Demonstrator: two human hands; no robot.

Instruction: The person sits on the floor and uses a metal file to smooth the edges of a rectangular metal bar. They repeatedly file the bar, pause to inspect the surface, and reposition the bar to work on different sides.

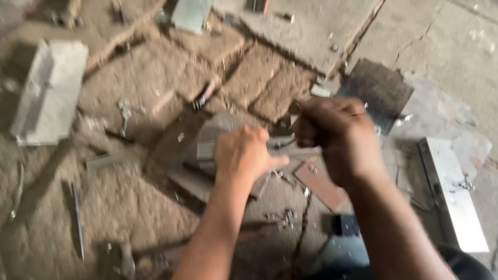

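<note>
**Two hands on a metal piece over a cracked floor**

A small grey metal piece (214, 149) sits low over the floor (460, 40), in the middle of the view, partly hidden by the hands. The left hand (243, 155) rests on it with fingers curled down over its top. The right hand (336, 136), just beside, has its fingers pressed together in a fist around a thin object too blurred to identify. Below the hands lies a reddish flat plate (321, 186). To the right a folded shiny metal channel (454, 194) lies lengthwise. A hammer (127, 259) rests near the left forearm, and a pale folded sheet-metal part (49, 91) lies well apart at upper left.
</note>
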